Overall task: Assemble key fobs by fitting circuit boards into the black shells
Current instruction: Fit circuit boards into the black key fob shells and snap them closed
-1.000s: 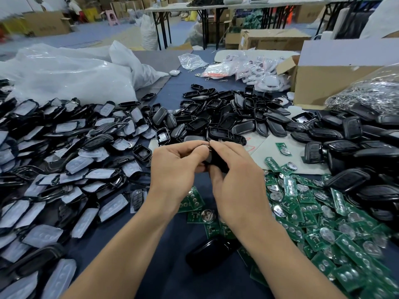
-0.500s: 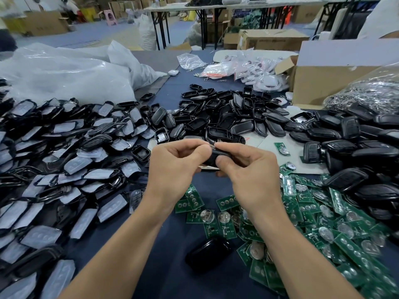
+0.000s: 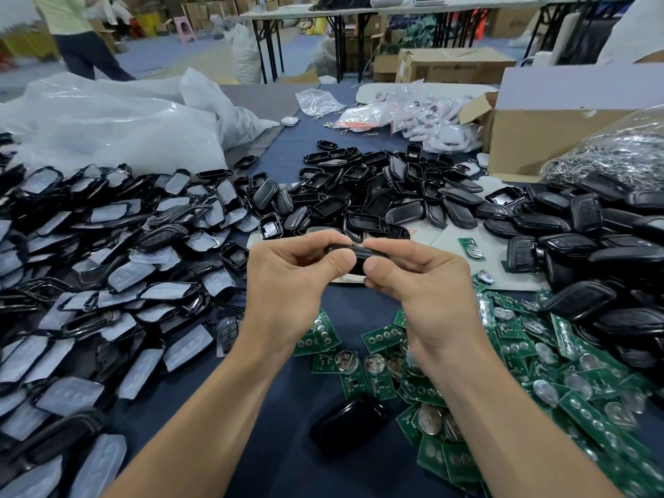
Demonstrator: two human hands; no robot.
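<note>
Both hands hold one black key fob shell (image 3: 359, 254) level above the table's middle. My left hand (image 3: 287, 282) pinches its left end between thumb and fingers. My right hand (image 3: 420, 285) pinches the right end the same way. Most of the shell is hidden by the fingers. Green circuit boards (image 3: 510, 357) with round coin cells lie spread below and to the right of my hands. Empty black shells (image 3: 359, 195) are heaped just beyond my hands.
A black fob (image 3: 346, 424) lies between my forearms. Shells with grey rubber pads (image 3: 107, 267) cover the left side. Closed black fobs (image 3: 593, 253) pile up at right, before a cardboard box (image 3: 539, 134) and a bag of metal rings (image 3: 618, 156). White plastic bags (image 3: 107, 120) sit at back left.
My hands have drawn slightly apart and turned the shell from upright between them to lying level. A standing person has come into view at far left.
</note>
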